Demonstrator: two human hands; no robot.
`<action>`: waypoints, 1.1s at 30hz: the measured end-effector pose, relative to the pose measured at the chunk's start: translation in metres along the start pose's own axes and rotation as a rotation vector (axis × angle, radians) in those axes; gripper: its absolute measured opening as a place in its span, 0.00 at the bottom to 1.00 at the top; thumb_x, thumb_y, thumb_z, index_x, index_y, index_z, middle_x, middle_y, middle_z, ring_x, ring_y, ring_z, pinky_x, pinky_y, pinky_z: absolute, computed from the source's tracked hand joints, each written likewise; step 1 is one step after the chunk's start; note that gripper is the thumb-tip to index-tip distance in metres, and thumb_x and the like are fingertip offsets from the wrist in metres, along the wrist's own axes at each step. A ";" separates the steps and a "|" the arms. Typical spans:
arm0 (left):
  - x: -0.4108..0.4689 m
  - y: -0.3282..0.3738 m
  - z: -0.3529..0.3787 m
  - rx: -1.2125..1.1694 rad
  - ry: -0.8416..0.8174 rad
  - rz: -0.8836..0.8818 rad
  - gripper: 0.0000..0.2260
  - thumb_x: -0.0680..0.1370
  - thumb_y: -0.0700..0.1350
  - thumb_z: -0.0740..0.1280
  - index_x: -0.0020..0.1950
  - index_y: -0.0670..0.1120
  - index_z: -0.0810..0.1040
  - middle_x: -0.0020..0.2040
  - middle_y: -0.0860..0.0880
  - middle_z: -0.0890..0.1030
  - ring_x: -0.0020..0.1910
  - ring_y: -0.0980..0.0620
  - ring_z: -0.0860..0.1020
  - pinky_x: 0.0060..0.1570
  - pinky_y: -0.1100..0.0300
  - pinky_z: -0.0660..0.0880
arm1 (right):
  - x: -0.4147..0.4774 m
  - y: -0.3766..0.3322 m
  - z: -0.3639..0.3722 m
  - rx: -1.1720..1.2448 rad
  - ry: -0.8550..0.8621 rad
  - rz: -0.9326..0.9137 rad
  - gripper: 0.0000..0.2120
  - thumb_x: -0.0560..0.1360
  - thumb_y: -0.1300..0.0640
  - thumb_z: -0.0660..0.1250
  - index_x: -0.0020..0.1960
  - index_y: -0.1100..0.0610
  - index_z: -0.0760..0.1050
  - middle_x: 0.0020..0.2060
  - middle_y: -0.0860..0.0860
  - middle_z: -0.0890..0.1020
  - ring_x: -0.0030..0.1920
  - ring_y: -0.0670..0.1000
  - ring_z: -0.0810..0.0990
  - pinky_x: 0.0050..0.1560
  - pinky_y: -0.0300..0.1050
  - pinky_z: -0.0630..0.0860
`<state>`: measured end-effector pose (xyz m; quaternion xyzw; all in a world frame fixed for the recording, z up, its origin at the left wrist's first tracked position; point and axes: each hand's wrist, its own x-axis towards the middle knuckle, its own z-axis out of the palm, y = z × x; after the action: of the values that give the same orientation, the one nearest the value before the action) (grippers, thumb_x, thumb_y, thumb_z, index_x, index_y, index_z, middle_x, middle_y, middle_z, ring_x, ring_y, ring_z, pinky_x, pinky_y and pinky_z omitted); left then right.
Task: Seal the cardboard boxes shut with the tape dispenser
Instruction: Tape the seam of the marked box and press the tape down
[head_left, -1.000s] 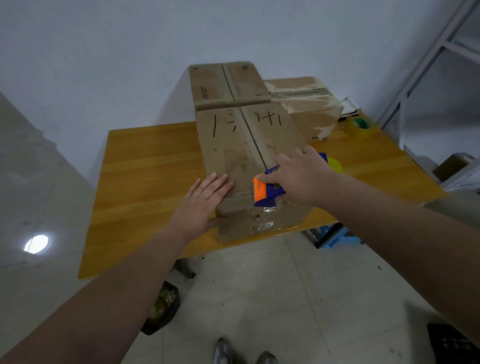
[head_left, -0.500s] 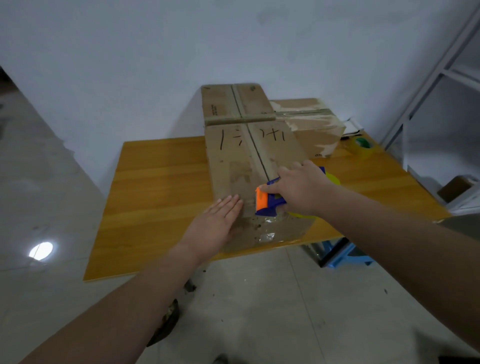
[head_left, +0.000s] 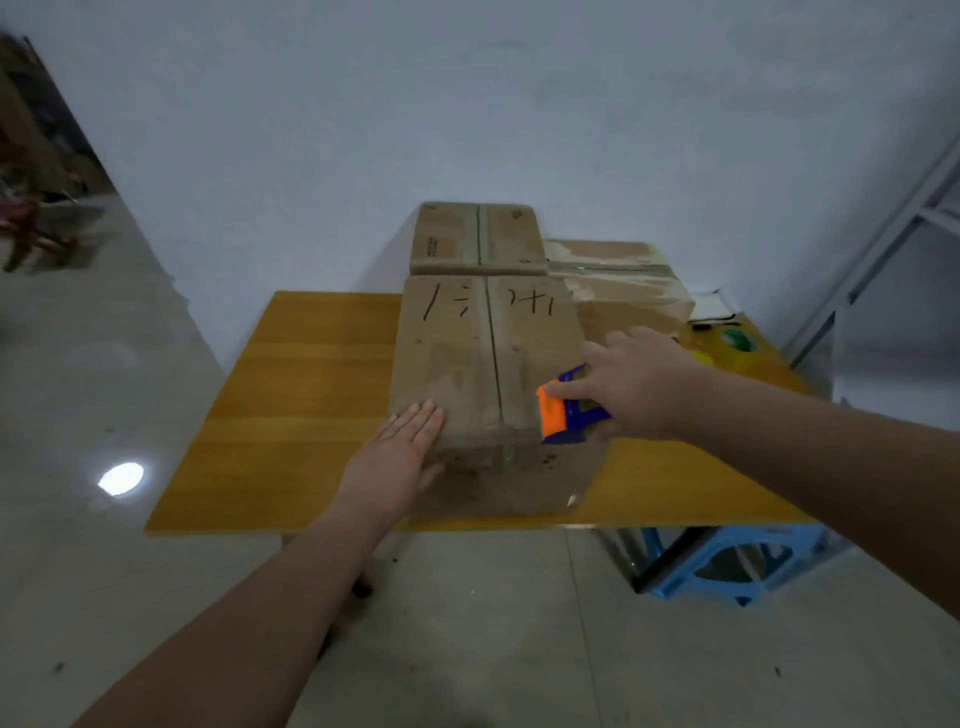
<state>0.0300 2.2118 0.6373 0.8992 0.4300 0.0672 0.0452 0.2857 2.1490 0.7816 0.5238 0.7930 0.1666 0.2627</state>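
Bare wood lies open along the left side and near right corner of the yellow-brown wooden table (head_left: 311, 395). The long brown cardboard box with black handwriting (head_left: 452, 364) fills the middle. A second brown cardboard box (head_left: 447, 239) stands at its far end, and a tape-patched third cardboard box (head_left: 623, 291) closes the far right. On the box top, the left hand (head_left: 395, 462) lies flat at the near left corner. The right hand (head_left: 639, 384) grips the orange-and-blue tape dispenser (head_left: 558, 415) at the near right edge, and the seam between them is uncovered. A green tape roll (head_left: 737, 340) sits on the table's far right corner.
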 end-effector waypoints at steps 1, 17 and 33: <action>0.000 0.002 0.000 -0.004 -0.005 -0.007 0.29 0.82 0.54 0.56 0.78 0.49 0.47 0.78 0.51 0.48 0.76 0.54 0.47 0.73 0.61 0.43 | -0.010 0.008 0.008 0.007 -0.011 0.025 0.33 0.75 0.32 0.56 0.75 0.39 0.49 0.61 0.54 0.71 0.55 0.55 0.73 0.48 0.48 0.69; 0.012 0.065 0.011 0.296 -0.089 -0.224 0.42 0.76 0.67 0.56 0.73 0.54 0.28 0.74 0.30 0.41 0.74 0.33 0.42 0.71 0.41 0.40 | 0.010 0.010 0.040 0.033 -0.034 0.022 0.26 0.76 0.39 0.61 0.72 0.39 0.60 0.57 0.53 0.73 0.53 0.56 0.74 0.45 0.50 0.64; 0.039 0.120 0.026 0.104 -0.008 -0.022 0.36 0.79 0.53 0.60 0.77 0.48 0.39 0.78 0.50 0.42 0.76 0.53 0.41 0.73 0.57 0.37 | 0.002 0.013 0.043 0.065 0.002 -0.006 0.31 0.72 0.34 0.63 0.71 0.43 0.62 0.56 0.55 0.73 0.55 0.58 0.75 0.49 0.50 0.69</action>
<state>0.1505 2.1665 0.6311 0.8958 0.4425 0.0404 0.0008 0.3201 2.1552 0.7538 0.5295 0.7998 0.1406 0.2455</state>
